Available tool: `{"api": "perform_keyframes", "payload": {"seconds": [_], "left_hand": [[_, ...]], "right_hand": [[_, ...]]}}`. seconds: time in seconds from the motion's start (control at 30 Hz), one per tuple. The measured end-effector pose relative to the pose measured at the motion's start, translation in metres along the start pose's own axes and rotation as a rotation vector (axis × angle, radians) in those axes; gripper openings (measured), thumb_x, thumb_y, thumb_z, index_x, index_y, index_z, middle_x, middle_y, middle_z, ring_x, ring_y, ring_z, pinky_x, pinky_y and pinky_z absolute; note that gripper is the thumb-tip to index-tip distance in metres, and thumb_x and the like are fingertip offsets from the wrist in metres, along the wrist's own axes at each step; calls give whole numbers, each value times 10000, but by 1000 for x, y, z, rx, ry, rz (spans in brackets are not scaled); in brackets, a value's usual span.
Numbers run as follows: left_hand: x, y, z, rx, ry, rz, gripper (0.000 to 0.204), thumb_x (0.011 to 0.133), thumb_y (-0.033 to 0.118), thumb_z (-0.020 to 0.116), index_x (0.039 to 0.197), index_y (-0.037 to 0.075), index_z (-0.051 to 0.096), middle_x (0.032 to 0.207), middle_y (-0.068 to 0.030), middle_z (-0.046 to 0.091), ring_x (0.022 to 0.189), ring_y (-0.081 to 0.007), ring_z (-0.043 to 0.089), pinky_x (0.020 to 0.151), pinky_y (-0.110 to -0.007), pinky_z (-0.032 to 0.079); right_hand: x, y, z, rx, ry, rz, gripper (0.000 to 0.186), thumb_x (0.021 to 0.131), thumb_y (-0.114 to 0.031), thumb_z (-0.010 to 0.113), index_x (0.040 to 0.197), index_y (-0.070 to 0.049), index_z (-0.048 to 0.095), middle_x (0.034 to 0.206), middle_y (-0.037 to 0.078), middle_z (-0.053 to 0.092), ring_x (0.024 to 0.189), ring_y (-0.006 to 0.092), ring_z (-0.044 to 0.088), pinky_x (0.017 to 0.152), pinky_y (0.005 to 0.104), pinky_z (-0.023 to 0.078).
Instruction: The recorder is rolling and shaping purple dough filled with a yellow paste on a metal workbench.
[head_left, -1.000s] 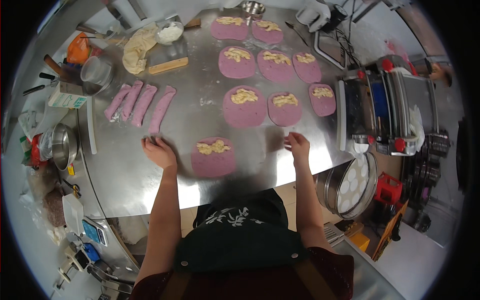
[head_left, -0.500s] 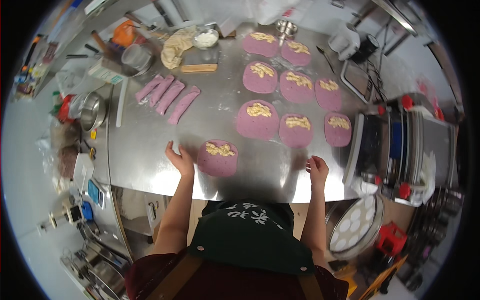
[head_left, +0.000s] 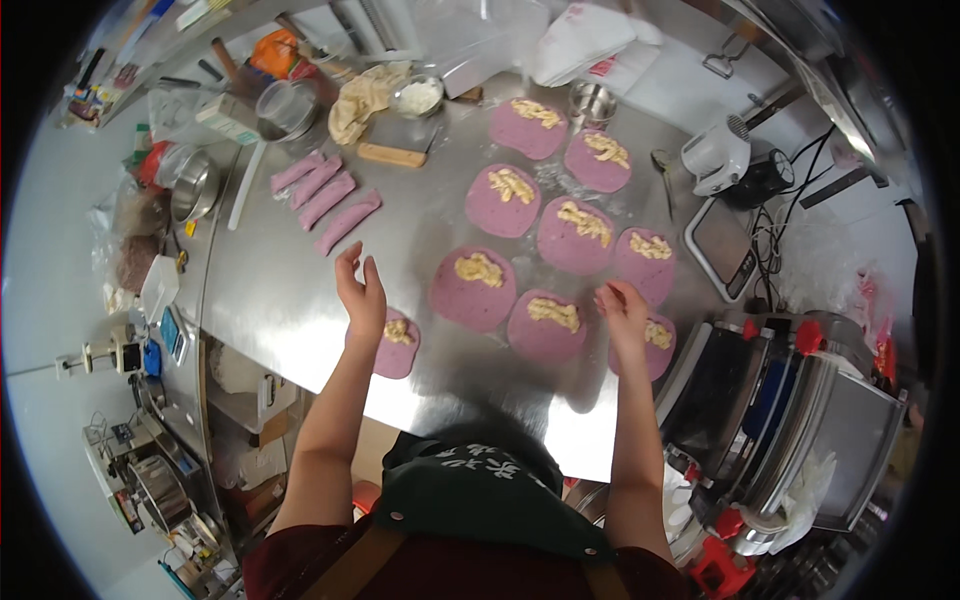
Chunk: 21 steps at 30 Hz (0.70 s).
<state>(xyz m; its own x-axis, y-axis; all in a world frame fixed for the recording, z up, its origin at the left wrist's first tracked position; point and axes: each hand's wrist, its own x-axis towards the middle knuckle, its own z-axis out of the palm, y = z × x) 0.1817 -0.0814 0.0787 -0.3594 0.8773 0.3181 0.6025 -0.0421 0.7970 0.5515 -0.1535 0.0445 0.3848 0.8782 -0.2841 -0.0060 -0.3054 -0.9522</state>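
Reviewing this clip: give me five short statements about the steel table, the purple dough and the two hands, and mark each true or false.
1. The dough rounds on the steel table are purple, each with a pale yellow filling on top. True.
2. The left hand grips a rolling pin. False: it is open and empty, above the edge of the nearest round.
3. Four purple dough logs lie side by side at the far left of the table. True.
4. The right hand rests on the kitchen scale. False: it is over the rounds at the right, its fingers bent.
5. Every round is already folded shut. False: all lie flat and open.
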Motion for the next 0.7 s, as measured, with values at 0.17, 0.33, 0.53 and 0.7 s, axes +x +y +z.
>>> {"api": "perform_keyframes", "payload": {"seconds": [0.17,0.33,0.53,0.7], "left_hand": [[65,42,72,-151,-208,185,202,873,36,543,1069,-8,567,994,-123,623,928,-223,595,829,-321,450],[112,44,159,-255,-481,215,226,864,53,561,1083,-6,566,995,-131,635,910,-222,616,805,-316,473],[145,12,216,-168,-586,11,248,870,94,563,1095,-12,563,1001,-141,636,900,-221,631,777,-310,491],[155,2,234,-178,-611,-31,224,876,107,560,1068,-5,580,965,-133,650,888,-205,635,769,-299,488]], "right_hand": [[62,-14,21,5,-58,-155,220,876,-132,616,1020,33,596,868,64,634,799,109,616,676,232,501],[142,-28,42,-244,6,-266,211,846,-112,613,1033,-15,617,892,99,638,778,187,632,681,291,496],[246,-88,79,-867,237,-629,177,765,-74,585,932,-45,633,987,113,605,906,296,598,744,397,491],[297,-90,82,-1359,-35,-647,123,722,-47,596,837,-80,625,893,73,605,874,267,606,729,382,512]]}}
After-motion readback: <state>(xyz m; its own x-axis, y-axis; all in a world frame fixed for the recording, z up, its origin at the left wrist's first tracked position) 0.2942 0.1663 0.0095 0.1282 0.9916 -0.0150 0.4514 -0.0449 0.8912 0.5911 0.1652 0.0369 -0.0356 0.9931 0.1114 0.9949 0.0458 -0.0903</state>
